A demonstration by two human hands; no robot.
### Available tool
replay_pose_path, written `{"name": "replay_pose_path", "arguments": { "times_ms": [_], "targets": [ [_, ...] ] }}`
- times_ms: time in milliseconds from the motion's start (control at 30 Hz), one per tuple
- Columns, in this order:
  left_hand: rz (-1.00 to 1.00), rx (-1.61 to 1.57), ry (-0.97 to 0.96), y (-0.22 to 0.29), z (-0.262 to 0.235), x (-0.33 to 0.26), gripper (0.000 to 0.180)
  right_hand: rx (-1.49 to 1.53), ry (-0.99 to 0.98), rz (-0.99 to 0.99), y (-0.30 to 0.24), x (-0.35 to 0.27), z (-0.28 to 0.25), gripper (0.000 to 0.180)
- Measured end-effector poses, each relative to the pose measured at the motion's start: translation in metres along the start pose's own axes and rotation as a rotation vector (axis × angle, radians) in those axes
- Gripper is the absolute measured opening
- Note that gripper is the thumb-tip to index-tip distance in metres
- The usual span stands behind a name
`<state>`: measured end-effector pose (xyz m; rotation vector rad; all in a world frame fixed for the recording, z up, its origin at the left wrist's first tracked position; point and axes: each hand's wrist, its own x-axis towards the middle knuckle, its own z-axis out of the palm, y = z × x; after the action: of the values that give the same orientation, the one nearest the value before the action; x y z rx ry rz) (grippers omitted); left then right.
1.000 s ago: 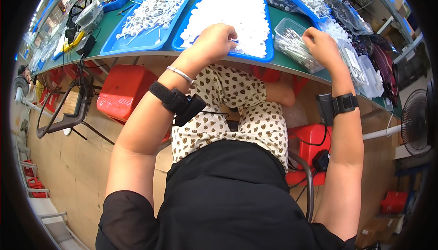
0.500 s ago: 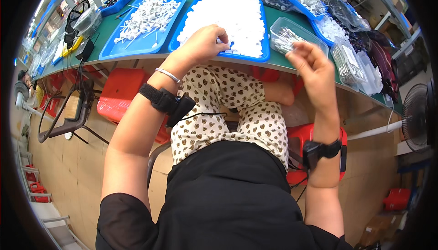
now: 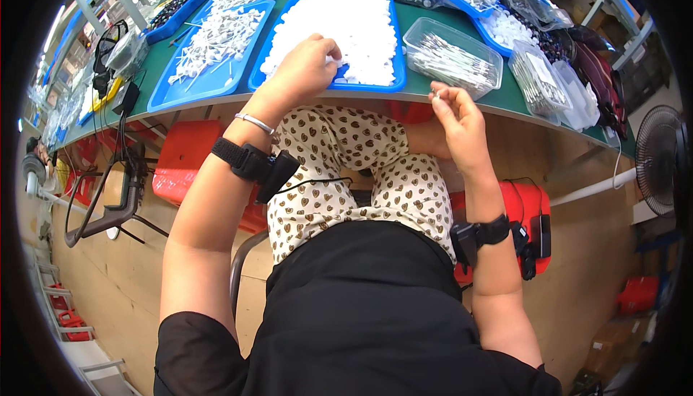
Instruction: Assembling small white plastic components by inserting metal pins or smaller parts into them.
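My left hand [image 3: 307, 65] is over the near side of a blue tray [image 3: 399, 49] heaped with small white plastic pieces [image 3: 339, 24]. Its thumb and index finger are curled together at the pile, and whatever lies between them is hidden. My right hand [image 3: 458, 118] is in front of the table edge, with thumb and fingers pinched. A tiny pale bit shows at its fingertips, too small to name. Just beyond that hand stands a clear plastic box [image 3: 494, 78] holding a bundle of thin whitish metal-looking rods [image 3: 447, 60].
To the left, another blue tray [image 3: 195, 93] holds white stemmed parts [image 3: 224, 38]. Farther right are a second clear box of rods [image 3: 538, 82], a blue tray [image 3: 498, 46] of white pieces and dark bags. A red stool [image 3: 191, 158] and a fan [image 3: 658, 161] stand beside the table.
My right hand has moved left and a little lower, away from the front of the clear box. My left hand stays at the white pieces. The whole view has shifted slightly.
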<state>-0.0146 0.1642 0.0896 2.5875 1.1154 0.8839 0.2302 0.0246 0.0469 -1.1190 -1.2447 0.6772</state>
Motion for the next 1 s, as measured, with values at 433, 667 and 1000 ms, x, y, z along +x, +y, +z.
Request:
{"name": "replay_pose_path", "arguments": {
  "times_ms": [433, 667, 1000],
  "targets": [
    [0.193, 0.436, -0.196, 0.065, 0.055, 0.093, 0.037, 0.022, 0.216, -0.086, 0.009, 0.034, -0.031, 0.012],
    [0.140, 0.660, -0.328, 0.064, 0.071, 0.121, 0.027, 0.135, 0.283, -0.075, 0.016, 0.030, -0.029, 0.013],
    [0.073, 0.446, -0.153, 0.030, -0.010, 0.116, 0.028, 0.256, 0.266, -0.009, 0.011, 0.028, -0.035, 0.015]
  ]
}}
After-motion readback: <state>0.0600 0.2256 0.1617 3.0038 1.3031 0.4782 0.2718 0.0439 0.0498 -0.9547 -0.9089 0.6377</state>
